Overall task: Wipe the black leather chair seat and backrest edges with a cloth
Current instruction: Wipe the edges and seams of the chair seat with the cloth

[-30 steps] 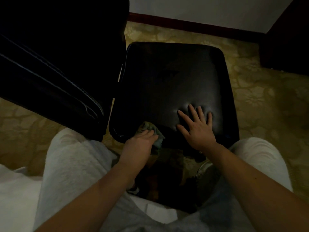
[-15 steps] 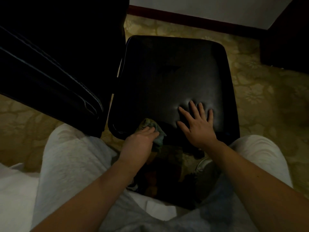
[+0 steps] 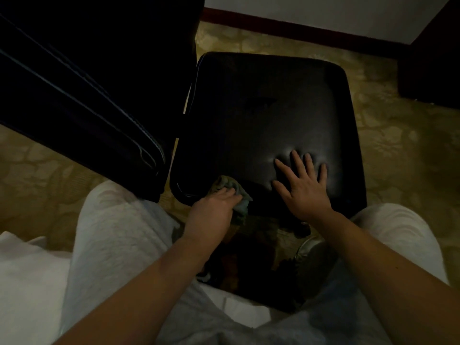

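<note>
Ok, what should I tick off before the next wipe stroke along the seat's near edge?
1. Left hand grips the cloth: ok.
2. Cloth touches the seat at its near left corner: ok.
3. Right hand flat on the seat, fingers spread: ok.
4. Near edge free for a rightward stroke: not ok, the right hand lies in the way.
5. Backrest edges clean: cannot tell, too dark.

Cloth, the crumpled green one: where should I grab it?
Grab the crumpled greenish cloth by its bunched top, from above and the near side, as the left hand does; it lies heaped on the near-left corner of the black leather seat.
</note>
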